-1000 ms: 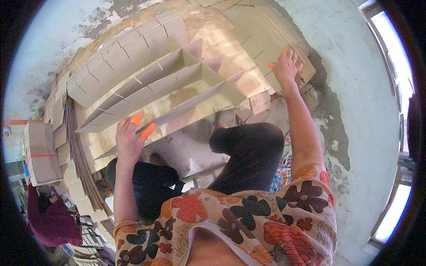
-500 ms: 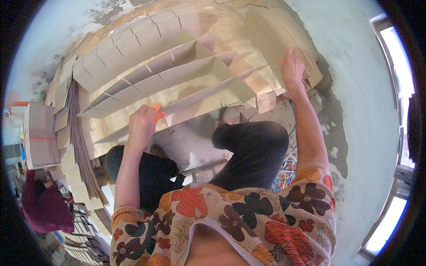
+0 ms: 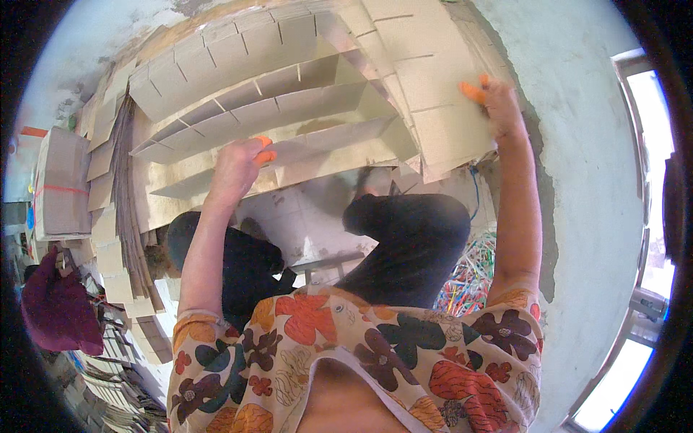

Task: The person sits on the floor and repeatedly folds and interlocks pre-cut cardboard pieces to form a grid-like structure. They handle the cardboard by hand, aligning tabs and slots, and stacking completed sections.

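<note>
My left hand [image 3: 238, 166] is closed, with orange covers on its fingertips. It pinches the top edge of the nearest upright cardboard divider strip [image 3: 332, 141]. Farther back, more slotted strips [image 3: 289, 108] stand on edge in rows. At the right, my right hand [image 3: 502, 108], also with orange fingertip covers, has its curled fingers at the outer side of a wide slotted cardboard sheet [image 3: 411, 72]. That sheet leans across the right ends of the rows, its slits running crosswise. The undersides of the right fingers are hidden.
A thick stack of slotted cardboard [image 3: 224, 50] stands at the back. More cardboard layers [image 3: 126, 195] line the left, beside a carton [image 3: 63, 187] with a red strap. Colourful strands [image 3: 469, 274] lie by my right knee. A wall [image 3: 585, 180] rises at the right; a person in maroon [image 3: 61, 303] is at far left.
My right hand has shifted right and slightly down. The slotted sheet at the right now lies flatter, its face toward me. My left hand has risen slightly, still on the near strip.
</note>
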`<state>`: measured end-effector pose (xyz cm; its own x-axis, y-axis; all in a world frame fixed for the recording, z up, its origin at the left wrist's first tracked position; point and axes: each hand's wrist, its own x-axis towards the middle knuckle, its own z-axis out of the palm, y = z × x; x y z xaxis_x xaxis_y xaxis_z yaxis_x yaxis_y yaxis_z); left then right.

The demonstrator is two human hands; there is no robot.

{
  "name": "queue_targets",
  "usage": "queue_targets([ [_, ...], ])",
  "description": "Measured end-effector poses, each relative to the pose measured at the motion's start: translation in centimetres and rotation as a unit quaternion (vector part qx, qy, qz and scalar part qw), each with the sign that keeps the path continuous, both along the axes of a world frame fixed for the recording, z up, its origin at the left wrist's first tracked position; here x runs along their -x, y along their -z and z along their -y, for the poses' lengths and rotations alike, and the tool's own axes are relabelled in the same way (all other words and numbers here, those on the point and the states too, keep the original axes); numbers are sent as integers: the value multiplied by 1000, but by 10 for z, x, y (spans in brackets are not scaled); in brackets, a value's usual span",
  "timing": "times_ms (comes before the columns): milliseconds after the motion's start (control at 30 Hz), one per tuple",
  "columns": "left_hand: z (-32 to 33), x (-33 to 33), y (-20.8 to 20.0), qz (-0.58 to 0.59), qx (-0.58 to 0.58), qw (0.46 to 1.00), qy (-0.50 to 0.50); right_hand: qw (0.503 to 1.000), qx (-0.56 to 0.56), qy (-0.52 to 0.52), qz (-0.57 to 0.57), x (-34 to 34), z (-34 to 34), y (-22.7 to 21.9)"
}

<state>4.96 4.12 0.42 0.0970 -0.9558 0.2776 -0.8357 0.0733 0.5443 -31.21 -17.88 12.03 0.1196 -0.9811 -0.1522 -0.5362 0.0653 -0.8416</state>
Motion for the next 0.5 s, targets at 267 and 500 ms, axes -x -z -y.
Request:
queue_targets([
  [267,0,-2,-3,37,-21,999,1,981,-73,30,175,0,-10,39],
  [500,3,21,-32,49,96,994,22,987,92,-34,130,-7,-30,-19],
])
